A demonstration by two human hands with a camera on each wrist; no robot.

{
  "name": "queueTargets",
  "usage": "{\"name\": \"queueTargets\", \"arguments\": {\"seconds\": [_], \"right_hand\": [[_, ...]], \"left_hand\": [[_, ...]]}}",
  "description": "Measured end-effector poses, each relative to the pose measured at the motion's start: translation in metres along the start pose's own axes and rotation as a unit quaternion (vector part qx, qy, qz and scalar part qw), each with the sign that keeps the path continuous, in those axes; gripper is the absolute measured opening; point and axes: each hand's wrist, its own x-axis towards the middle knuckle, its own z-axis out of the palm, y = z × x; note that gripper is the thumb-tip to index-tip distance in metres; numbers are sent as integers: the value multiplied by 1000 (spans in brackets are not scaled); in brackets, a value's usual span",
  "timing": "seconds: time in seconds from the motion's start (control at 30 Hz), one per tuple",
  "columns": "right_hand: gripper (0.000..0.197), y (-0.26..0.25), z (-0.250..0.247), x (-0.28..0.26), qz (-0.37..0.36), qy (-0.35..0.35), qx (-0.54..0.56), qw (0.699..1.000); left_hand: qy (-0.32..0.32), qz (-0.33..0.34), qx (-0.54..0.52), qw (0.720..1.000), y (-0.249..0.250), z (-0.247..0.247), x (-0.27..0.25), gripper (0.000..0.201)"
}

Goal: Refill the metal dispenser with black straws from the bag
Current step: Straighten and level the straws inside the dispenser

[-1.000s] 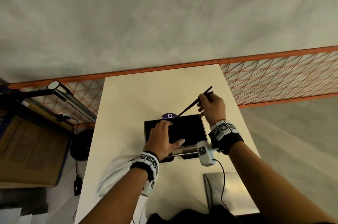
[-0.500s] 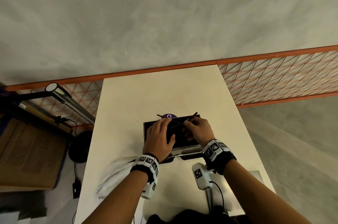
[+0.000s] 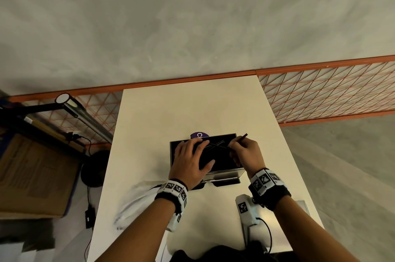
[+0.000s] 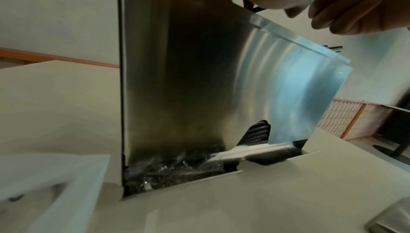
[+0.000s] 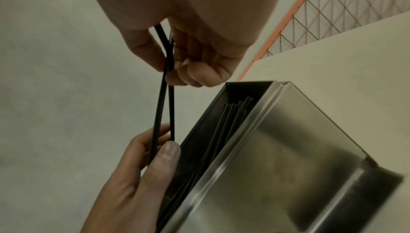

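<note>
Your right hand [image 3: 245, 152] is over the right end of the metal dispenser [image 3: 224, 173], fingers curled, pinching two black straws [image 5: 165, 99] between thumb and fingertips. In the right wrist view the pair runs down from that pinch and splays slightly, the lower ends reaching your left hand [image 5: 142, 171]. From the head view the two straws cross over the dark opening, and one end pokes out past your right knuckles toward the far right corner of the box.

Your left hand [image 3: 190, 163] lies over the left part of the opening with the fingers fairly straight and spread; the thumb [image 5: 165, 157] and forefinger touch the lower ends of the straws (whether they truly grip them or only steady them, I cannot tell).

The dispenser stands upright on the table [image 3: 192, 112], top open, and a stack of black straws [image 5: 226, 126] already lies inside along the front wall. At its base the slot shows more black straws [image 4: 257, 133] resting above the tray.

The bag [image 3: 136, 204], pale and crumpled, lies on the table just left of your left wrist, near the table's edge. A purple disc [image 3: 198, 134] peeks out behind the dispenser.
</note>
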Motion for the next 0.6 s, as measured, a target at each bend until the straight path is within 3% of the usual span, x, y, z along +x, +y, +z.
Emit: {"name": "queueTargets", "arguments": {"seconds": [0.4, 0.6], "right_hand": [[13, -1, -7, -1, -33, 3, 37, 999], [12, -1, 3, 8, -14, -55, -25, 998]], "left_hand": [[-13, 11, -7, 1000, -1, 2, -1, 63], [-49, 10, 24, 998, -4, 9, 1, 49]]}}
